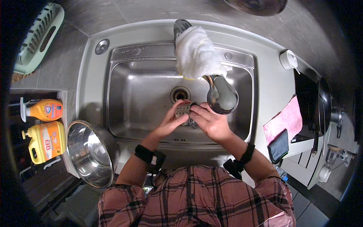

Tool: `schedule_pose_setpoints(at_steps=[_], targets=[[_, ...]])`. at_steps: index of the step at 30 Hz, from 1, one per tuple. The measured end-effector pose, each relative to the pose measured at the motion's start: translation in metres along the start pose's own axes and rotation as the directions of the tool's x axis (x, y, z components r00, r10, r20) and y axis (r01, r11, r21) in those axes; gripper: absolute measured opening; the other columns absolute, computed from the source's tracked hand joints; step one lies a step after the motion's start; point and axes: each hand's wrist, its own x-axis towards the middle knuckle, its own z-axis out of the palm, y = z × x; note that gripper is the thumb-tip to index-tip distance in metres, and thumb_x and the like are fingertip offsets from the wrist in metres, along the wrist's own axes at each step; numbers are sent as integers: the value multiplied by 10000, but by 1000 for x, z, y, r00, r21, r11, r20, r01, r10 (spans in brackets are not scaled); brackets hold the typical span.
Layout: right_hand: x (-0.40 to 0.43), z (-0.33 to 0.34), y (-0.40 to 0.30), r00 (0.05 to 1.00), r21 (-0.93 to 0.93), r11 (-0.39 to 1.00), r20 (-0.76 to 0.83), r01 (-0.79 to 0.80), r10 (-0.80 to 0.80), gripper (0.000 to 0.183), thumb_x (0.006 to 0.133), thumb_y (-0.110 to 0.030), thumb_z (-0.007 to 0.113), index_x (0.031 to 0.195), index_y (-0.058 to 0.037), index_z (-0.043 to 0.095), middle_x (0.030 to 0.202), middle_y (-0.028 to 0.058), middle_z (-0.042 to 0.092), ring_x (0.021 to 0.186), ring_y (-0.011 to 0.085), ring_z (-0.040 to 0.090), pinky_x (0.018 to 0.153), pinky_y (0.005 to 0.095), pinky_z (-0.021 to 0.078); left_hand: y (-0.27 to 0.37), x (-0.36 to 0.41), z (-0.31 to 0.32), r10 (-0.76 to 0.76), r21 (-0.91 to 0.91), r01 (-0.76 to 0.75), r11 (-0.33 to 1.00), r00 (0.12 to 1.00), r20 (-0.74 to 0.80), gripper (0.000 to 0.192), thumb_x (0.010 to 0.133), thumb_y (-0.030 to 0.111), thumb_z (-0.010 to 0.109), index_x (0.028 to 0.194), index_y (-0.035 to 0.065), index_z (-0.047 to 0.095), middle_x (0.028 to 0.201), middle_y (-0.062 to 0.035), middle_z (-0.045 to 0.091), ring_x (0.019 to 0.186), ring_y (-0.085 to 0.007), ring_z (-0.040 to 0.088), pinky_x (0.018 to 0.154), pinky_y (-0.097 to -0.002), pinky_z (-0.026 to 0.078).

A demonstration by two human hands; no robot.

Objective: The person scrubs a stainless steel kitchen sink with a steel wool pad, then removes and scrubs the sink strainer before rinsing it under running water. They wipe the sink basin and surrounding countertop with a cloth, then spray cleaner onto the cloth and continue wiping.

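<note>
Over the stainless steel sink [141,93], my left hand [171,119] grips a perforated metal drain strainer basket [183,110] from its left side. The fingertips of my right hand [208,120] reach to the strainer's open end. A dark, speckled scrubbing pad [193,123] shows beneath those fingers, partly hidden; it may be steel wool. Above my hands lies the round drain opening [180,94]. A faucet [223,95] with a white cloth [195,54] wrapped around its neck hangs over the sink, just beyond my right hand.
A steel bowl [90,154] stands left of the sink, near a yellow jug [46,142] and an orange spray bottle [46,110]. A round metal stopper [102,46] lies at the back left corner. On the right are a pink cloth [285,120], a dark folded cloth [278,146] and a white container [288,59].
</note>
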Motion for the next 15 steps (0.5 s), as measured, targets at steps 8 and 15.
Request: schedule_pose_setpoints(at_steps=[8, 15], targets=[[-4, 24, -4, 715, 402, 600, 503, -691, 486, 200, 779, 23, 579, 970, 25, 641, 907, 90, 648, 875, 184, 609, 784, 307, 489, -14, 9, 15, 86, 138, -69, 988, 989, -124, 275, 941, 177, 528, 1175, 43, 475, 1118, -59, 521, 1053, -141, 480, 934, -309, 386], [-14, 35, 2, 607, 734, -140, 640, -665, 471, 339, 894, -35, 547, 1231, -4, 529, 1081, 13, 612, 954, 93, 564, 844, 249, 452, -13, 7, 11, 301, 195, -276, 941, 946, -116, 264, 900, 138, 532, 1136, 29, 482, 1108, -89, 528, 1055, -171, 488, 948, -330, 380]])
